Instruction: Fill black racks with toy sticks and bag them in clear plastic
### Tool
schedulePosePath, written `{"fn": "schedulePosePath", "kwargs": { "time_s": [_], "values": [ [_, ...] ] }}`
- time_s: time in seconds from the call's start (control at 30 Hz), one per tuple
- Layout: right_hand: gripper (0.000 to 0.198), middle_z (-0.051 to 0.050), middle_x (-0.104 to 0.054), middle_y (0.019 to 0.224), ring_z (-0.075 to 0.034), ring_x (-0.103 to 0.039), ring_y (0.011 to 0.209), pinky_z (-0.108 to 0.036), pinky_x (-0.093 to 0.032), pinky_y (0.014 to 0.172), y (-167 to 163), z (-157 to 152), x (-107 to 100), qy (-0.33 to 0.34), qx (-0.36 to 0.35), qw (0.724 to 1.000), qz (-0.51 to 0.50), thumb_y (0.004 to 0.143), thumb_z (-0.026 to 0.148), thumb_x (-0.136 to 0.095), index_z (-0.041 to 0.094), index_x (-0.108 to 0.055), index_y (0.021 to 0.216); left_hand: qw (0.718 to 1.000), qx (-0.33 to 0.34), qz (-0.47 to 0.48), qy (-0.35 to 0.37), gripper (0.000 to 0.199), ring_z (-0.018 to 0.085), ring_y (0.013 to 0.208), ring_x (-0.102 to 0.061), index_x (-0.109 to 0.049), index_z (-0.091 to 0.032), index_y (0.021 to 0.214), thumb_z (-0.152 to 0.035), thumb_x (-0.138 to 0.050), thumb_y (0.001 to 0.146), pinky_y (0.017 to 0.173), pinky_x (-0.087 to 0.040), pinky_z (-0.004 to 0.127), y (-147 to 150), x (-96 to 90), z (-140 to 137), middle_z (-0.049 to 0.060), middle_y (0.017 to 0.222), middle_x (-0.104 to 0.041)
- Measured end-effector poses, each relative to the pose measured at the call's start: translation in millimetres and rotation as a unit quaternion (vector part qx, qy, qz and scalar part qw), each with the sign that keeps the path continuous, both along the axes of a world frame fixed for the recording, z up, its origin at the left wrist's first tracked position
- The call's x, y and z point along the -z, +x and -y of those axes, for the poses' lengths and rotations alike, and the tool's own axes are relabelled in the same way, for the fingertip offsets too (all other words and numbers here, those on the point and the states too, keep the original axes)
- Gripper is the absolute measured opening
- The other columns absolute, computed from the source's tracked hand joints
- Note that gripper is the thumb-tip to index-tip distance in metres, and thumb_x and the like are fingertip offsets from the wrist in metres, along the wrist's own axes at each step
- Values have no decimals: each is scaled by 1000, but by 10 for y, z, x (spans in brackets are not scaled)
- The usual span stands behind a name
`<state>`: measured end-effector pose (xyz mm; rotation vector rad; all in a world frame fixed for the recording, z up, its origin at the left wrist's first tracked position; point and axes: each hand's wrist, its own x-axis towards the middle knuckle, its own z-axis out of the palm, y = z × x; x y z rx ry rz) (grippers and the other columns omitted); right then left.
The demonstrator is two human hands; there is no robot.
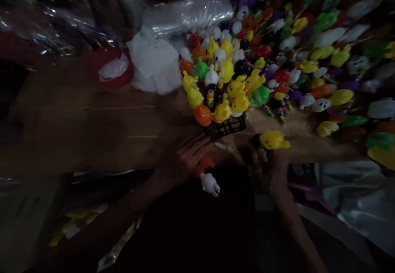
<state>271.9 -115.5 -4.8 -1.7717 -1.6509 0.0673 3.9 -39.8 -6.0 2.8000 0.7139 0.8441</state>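
My left hand (193, 154) is at the table's front edge, its fingers laid over the wood. Held beneath its palm are an orange toy figure (204, 165) and a white toy figure (210, 184), which jut out past the edge. My right hand (273, 168) grips a yellow animal-shaped toy (274, 140) with a dark end, just above the table. Between and beyond the hands stands a black plastic basket (228, 128) packed with yellow, orange, green and white toy figures. A small white strip (224, 146) lies in front of it. The picture is dark and blurred.
A large heap of colourful toy figures (321, 65) covers the table's right side. Behind the basket are a clear plastic roll (191, 15) and white plastic sheets (154, 61). A red bowl (125, 75) with paper inside is to the left on the wooden table (77, 129).
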Motion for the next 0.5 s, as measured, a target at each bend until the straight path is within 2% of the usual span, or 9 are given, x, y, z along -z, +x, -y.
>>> {"fn": "schedulePosePath", "kwargs": {
  "time_s": [0.13, 0.2, 0.27, 0.37, 0.5],
  "values": [
    [15, -3, -66, 68, -17, -61, 59, -28, -50, 58, -466, -209, 1, 82, -79, 991, -65, 91, 27, -61, 20, -65, 79, 1000, -4, 18, 6, 34, 24, 123, -64, -60, -9, 131, -14, -42, 102, 107, -50, 39, -24, 65, 10, 17, 128, -69],
    [21, -1, -64, 63, -15, -61, 57, -26, -50, 57, -614, -341, 17, 82, -103, 985, -114, 92, 26, -60, 20, -62, 72, 999, -3, 40, 22, 31, 23, 117, -67, -62, -7, 124, -18, -41, 104, 103, -52, 38, -31, 91, 15, 17, 121, -72],
    [22, -1, -65, 64, -16, -64, 62, -27, -52, 61, -703, -438, 45, 55, -122, 977, -165, 93, 27, -59, 20, -63, 73, 997, -9, 52, 48, 29, 23, 108, -71, -65, -8, 114, -19, -40, 105, 98, -54, 38, -31, 102, 17, 15, 112, -74],
    [17, -2, -69, 70, -17, -67, 67, -28, -54, 65, -772, -493, 89, 18, -105, 974, -201, 92, 32, -64, 19, -68, 81, 998, -7, 35, 54, 30, 22, 106, -71, -67, -10, 111, -15, -38, 104, 97, -55, 40, -30, 88, 13, 13, 108, -75],
    [24, -3, -67, 69, -15, -61, 59, -27, -50, 58, -819, -495, 75, 40, -62, 991, -115, 91, 41, -67, 20, -67, 79, 1000, -4, 25, 18, 28, 23, 107, -70, -68, -9, 109, -11, -40, 101, 100, -55, 40, -41, 60, -4, 12, 109, -75]
  ]
}}
